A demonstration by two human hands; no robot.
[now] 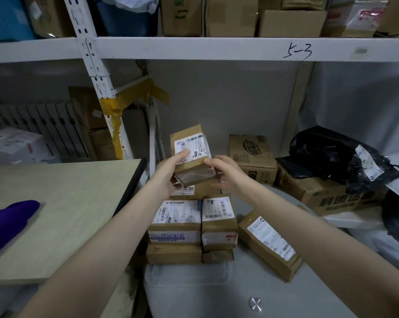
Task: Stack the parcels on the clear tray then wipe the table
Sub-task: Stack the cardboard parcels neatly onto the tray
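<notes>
Both hands' grip, left hand point(171, 172) and right hand point(226, 174), clamps a parcel point(191, 154) above stacked parcels point(191, 228).

Dim, flat indoor light w/ cool cast. Wide-angle bend curves the shelf beam point(194, 48) toward edges. Purple cloth point(8, 219) at left is soft, blurred; small glare on metal stud point(255, 303).
</notes>
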